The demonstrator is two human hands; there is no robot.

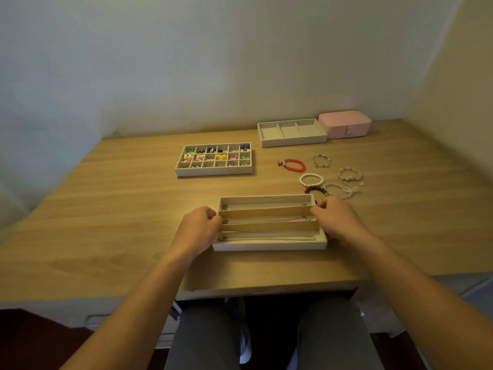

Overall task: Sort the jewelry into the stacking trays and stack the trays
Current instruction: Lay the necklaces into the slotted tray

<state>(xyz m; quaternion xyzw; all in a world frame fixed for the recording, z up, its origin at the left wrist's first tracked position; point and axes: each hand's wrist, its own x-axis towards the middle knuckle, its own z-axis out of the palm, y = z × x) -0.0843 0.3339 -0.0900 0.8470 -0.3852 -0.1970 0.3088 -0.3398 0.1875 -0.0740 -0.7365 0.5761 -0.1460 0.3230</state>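
Dim, warm indoor light in a soft wide-angle picture.
The table [106, 209] glows an even yellowish tone; the wall [186, 62] greys to blue at left. Shadows are faint and soft, deep only below the table edge. Straight lines bow near the edges. Fine detail smears: pieces in the far tray [213, 172] read as colour blobs.

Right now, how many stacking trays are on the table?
3: the necklace tray nearest the person; the earring tray farther back on the left; the three-section tray at the back, beside the pink box. None looks hidden.
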